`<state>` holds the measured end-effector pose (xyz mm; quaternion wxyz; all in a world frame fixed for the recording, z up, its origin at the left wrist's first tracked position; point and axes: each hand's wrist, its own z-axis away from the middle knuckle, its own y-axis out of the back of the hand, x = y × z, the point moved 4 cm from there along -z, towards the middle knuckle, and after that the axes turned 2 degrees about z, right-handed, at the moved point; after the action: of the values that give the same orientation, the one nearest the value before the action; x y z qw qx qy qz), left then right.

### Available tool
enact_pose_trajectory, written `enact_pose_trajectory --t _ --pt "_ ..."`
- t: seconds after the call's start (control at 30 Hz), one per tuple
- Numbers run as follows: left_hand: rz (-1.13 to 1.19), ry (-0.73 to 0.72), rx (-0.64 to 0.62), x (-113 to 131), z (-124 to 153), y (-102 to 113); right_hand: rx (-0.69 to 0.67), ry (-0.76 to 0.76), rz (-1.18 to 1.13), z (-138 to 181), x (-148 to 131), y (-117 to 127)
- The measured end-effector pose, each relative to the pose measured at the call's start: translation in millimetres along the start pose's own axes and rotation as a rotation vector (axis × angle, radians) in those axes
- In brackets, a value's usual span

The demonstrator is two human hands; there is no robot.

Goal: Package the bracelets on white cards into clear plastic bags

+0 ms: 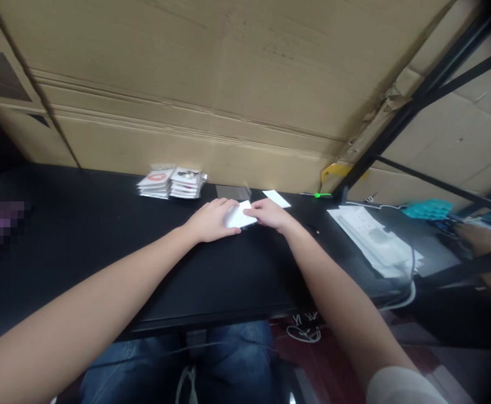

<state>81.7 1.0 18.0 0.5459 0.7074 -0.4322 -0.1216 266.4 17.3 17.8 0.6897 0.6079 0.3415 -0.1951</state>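
Between my hands is a white card (242,215), held just over the black table (211,280). My left hand (215,219) grips its left side, with the thumb along the near edge and the fingers over the far one. On its right side my right hand (269,214) pinches the card between thumb and fingers. Just beyond the right hand lies another white card (276,198). Behind the left hand a clear plastic sleeve (230,192) rests on the table. Whether the held card is single or a stack, I cannot tell.
Two stacks of bagged cards, a left stack (157,182) and a right stack (186,182), stand by the cardboard wall (194,140). A green-tipped tool (323,195), papers (371,238) and a teal object (428,209) lie rightward. A black metal frame (400,120) rises there; another person's hand (478,238) shows beyond.
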Motion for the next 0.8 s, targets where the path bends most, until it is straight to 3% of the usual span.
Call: enact_pose_trajectory --t 0.13,0.3,0.43,0.67,0.8 --pt "-0.041 0.011 0.012 6 -1 1 0.050 0.090 0.133 1 -11 -4" --pt "-0.016 0.021 0.018 6 0 4 -0.006 0.054 -0.006 4 -7 5" --pt "0.018 0.007 0.026 6 0 5 0.060 -0.018 -0.035 3 -4 5" --pt "0.067 0.029 0.030 7 1 1 0.088 0.072 -0.031 1 -15 -12" --pt "0.153 0.103 0.088 -3 1 11 0.062 0.069 -0.086 2 -13 -7"
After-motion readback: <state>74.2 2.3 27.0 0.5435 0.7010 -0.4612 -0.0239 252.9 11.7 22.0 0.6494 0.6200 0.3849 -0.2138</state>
